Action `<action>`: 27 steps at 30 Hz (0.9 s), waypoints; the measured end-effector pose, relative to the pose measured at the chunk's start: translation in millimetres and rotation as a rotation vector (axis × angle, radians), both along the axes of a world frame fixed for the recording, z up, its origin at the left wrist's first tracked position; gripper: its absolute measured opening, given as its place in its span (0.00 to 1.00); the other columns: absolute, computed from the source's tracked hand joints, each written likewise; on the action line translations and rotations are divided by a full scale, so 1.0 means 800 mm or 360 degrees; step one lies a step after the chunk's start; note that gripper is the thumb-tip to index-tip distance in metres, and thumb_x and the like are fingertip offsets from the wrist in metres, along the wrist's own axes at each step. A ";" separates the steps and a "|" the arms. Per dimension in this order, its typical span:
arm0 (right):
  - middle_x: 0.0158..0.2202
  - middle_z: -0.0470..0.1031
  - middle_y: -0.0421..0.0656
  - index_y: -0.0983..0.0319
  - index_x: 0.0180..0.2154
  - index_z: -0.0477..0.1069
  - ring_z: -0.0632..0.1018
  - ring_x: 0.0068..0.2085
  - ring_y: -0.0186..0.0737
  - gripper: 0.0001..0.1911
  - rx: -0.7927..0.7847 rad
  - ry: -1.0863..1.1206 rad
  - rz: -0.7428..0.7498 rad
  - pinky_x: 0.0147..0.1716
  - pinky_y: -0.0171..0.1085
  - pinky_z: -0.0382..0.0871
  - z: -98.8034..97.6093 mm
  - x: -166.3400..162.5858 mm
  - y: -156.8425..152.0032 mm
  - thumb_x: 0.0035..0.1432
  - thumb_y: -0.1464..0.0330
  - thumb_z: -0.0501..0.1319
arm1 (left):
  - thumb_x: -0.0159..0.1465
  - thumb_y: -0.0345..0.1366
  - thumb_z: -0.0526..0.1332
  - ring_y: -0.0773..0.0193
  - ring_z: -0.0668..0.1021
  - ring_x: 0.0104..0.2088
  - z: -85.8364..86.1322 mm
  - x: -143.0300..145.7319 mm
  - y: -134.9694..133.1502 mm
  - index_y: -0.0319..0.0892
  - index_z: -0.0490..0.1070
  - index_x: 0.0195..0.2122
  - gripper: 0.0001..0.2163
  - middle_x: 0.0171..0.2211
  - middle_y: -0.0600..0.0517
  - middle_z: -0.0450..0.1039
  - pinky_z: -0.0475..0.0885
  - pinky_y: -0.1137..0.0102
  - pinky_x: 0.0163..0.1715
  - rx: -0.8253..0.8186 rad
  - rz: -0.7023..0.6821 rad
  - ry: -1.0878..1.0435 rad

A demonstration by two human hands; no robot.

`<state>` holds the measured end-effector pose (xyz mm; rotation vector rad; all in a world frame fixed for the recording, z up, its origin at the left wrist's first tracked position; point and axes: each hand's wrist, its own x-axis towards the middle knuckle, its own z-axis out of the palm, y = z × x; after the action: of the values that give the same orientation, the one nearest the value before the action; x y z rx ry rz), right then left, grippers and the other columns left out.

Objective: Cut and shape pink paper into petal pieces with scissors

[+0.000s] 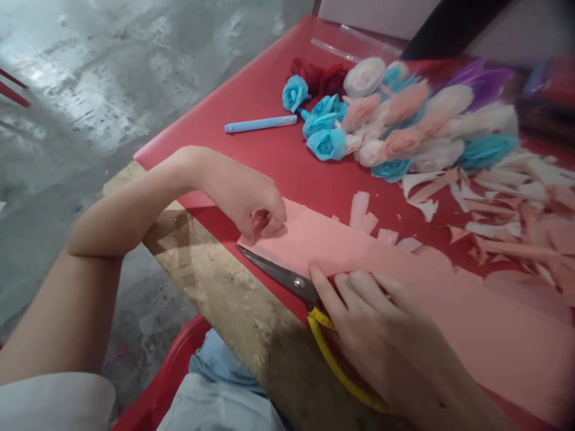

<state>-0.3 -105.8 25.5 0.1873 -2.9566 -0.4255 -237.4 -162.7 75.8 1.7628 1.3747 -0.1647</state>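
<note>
A long sheet of pink paper [305, 239] lies along the table's near side. My left hand [260, 200] is closed, its fingers curled over the sheet's left end; the fingertips are partly hidden. My right hand [377, 326] is wrapped round the yellow handles of a pair of scissors [283, 275], and its index finger reaches onto the paper. The blades look nearly closed, pointing left along the near edge of the sheet toward my left hand.
Blue, white, pink and red paper flowers [326, 143] are heaped at the back. A light blue pen [260, 124] lies left of them. Paper scraps [494, 209] cover the right side. The red-covered table [215, 126] has a wooden board edge [215, 281] in front.
</note>
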 end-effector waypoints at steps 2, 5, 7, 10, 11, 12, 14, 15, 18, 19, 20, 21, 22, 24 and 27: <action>0.21 0.67 0.45 0.72 0.41 0.75 0.62 0.27 0.43 0.21 -0.0027 0.0027 -0.0022 0.31 0.39 0.53 -0.003 0.000 -0.001 0.45 0.75 0.54 | 0.51 0.22 0.57 0.71 0.69 0.26 -0.001 -0.001 0.000 0.41 0.69 0.25 0.07 0.25 0.59 0.69 0.58 0.76 0.26 -0.0002 0.0000 0.0011; 0.21 0.68 0.46 0.72 0.43 0.74 0.62 0.27 0.43 0.22 -0.0061 0.0008 -0.0034 0.30 0.39 0.52 -0.004 0.003 -0.001 0.45 0.75 0.54 | 0.51 0.22 0.59 0.71 0.69 0.27 -0.003 -0.002 0.000 0.41 0.70 0.25 0.06 0.26 0.58 0.69 0.58 0.75 0.28 0.0040 -0.0041 -0.0018; 0.23 0.69 0.47 0.74 0.45 0.73 0.62 0.28 0.44 0.23 -0.0085 -0.0041 -0.0016 0.30 0.39 0.52 -0.003 0.005 -0.001 0.47 0.73 0.54 | 0.52 0.22 0.60 0.72 0.68 0.28 -0.004 -0.003 -0.001 0.40 0.70 0.26 0.06 0.27 0.58 0.68 0.58 0.75 0.29 0.0067 -0.0087 -0.0051; 0.24 0.70 0.48 0.75 0.45 0.72 0.62 0.29 0.45 0.23 -0.0091 -0.0091 0.0001 0.31 0.40 0.53 0.000 0.007 0.000 0.47 0.73 0.54 | 0.52 0.22 0.62 0.73 0.66 0.29 -0.007 -0.005 -0.002 0.39 0.69 0.27 0.06 0.28 0.59 0.66 0.57 0.76 0.29 0.0106 -0.0153 -0.0087; 0.25 0.70 0.48 0.75 0.45 0.72 0.62 0.30 0.45 0.22 -0.0081 -0.0116 -0.0001 0.31 0.40 0.53 0.001 0.007 0.000 0.47 0.73 0.54 | 0.52 0.22 0.62 0.74 0.66 0.29 -0.007 -0.005 -0.002 0.39 0.69 0.27 0.06 0.27 0.60 0.65 0.57 0.76 0.28 0.0122 -0.0170 -0.0095; 0.25 0.70 0.48 0.75 0.45 0.72 0.62 0.30 0.45 0.22 -0.0069 -0.0142 -0.0013 0.31 0.40 0.53 0.002 0.007 0.000 0.48 0.73 0.54 | 0.53 0.22 0.62 0.74 0.66 0.29 -0.008 -0.005 -0.003 0.39 0.69 0.26 0.06 0.27 0.60 0.64 0.57 0.76 0.28 0.0133 -0.0183 -0.0094; 0.26 0.70 0.48 0.75 0.45 0.72 0.62 0.31 0.45 0.22 -0.0051 -0.0166 -0.0038 0.31 0.40 0.53 0.003 0.007 -0.002 0.49 0.72 0.54 | 0.53 0.21 0.62 0.74 0.65 0.28 -0.009 -0.005 -0.003 0.39 0.68 0.25 0.07 0.26 0.60 0.62 0.56 0.76 0.28 0.0148 -0.0204 -0.0080; 0.26 0.69 0.48 0.75 0.45 0.71 0.62 0.31 0.45 0.22 -0.0049 -0.0159 -0.0048 0.31 0.40 0.53 0.002 0.007 -0.002 0.49 0.71 0.54 | 0.53 0.21 0.61 0.74 0.65 0.28 -0.010 -0.005 -0.003 0.39 0.68 0.25 0.07 0.26 0.60 0.62 0.56 0.76 0.27 0.0145 -0.0215 -0.0076; 0.26 0.69 0.49 0.75 0.46 0.71 0.62 0.31 0.46 0.23 -0.0047 -0.0124 -0.0054 0.31 0.41 0.54 0.000 0.006 -0.005 0.49 0.71 0.53 | 0.53 0.22 0.60 0.72 0.66 0.29 -0.011 -0.006 -0.002 0.40 0.68 0.25 0.06 0.28 0.58 0.64 0.57 0.76 0.28 0.0106 -0.0210 -0.0064; 0.26 0.69 0.50 0.75 0.46 0.71 0.62 0.31 0.46 0.23 -0.0046 -0.0125 -0.0053 0.31 0.41 0.54 -0.001 0.006 -0.005 0.49 0.71 0.53 | 0.53 0.22 0.60 0.72 0.66 0.29 -0.011 -0.006 -0.002 0.40 0.68 0.26 0.06 0.29 0.58 0.65 0.57 0.76 0.28 0.0092 -0.0201 -0.0061; 0.26 0.69 0.50 0.75 0.46 0.71 0.62 0.31 0.46 0.23 -0.0046 -0.0132 -0.0055 0.31 0.41 0.55 -0.001 0.005 -0.005 0.49 0.71 0.53 | 0.53 0.22 0.60 0.71 0.66 0.29 -0.011 -0.006 -0.002 0.40 0.69 0.26 0.06 0.29 0.58 0.65 0.57 0.76 0.28 0.0084 -0.0196 -0.0058; 0.27 0.69 0.49 0.74 0.45 0.71 0.62 0.31 0.46 0.22 -0.0046 -0.0143 -0.0054 0.32 0.41 0.55 -0.002 0.005 -0.005 0.49 0.70 0.53 | 0.53 0.22 0.60 0.71 0.66 0.29 -0.012 -0.007 -0.002 0.40 0.69 0.26 0.06 0.29 0.58 0.65 0.57 0.76 0.28 0.0085 -0.0199 -0.0055; 0.27 0.69 0.49 0.74 0.45 0.71 0.62 0.31 0.46 0.22 -0.0044 -0.0143 -0.0055 0.32 0.41 0.55 -0.002 0.005 -0.005 0.49 0.70 0.54 | 0.52 0.22 0.60 0.71 0.67 0.29 -0.012 -0.007 -0.002 0.40 0.69 0.27 0.06 0.29 0.57 0.66 0.57 0.76 0.28 0.0095 -0.0212 -0.0054; 0.27 0.69 0.49 0.74 0.45 0.71 0.62 0.31 0.46 0.22 -0.0042 -0.0146 -0.0052 0.32 0.41 0.55 -0.002 0.005 -0.004 0.48 0.70 0.54 | 0.52 0.21 0.61 0.72 0.67 0.28 -0.013 -0.008 -0.002 0.39 0.69 0.27 0.06 0.29 0.57 0.66 0.58 0.76 0.27 0.0134 -0.0255 -0.0050; 0.27 0.69 0.49 0.74 0.44 0.71 0.63 0.31 0.45 0.21 -0.0037 -0.0119 -0.0057 0.32 0.41 0.56 -0.002 0.005 -0.003 0.50 0.70 0.53 | 0.52 0.21 0.61 0.72 0.68 0.28 -0.014 -0.009 -0.001 0.40 0.70 0.29 0.07 0.29 0.58 0.66 0.59 0.77 0.27 0.0151 -0.0286 -0.0043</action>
<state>3.5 -108.3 24.2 0.1511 -3.0409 -0.3965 -244.3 -163.8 64.4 1.9609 1.2219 -0.1743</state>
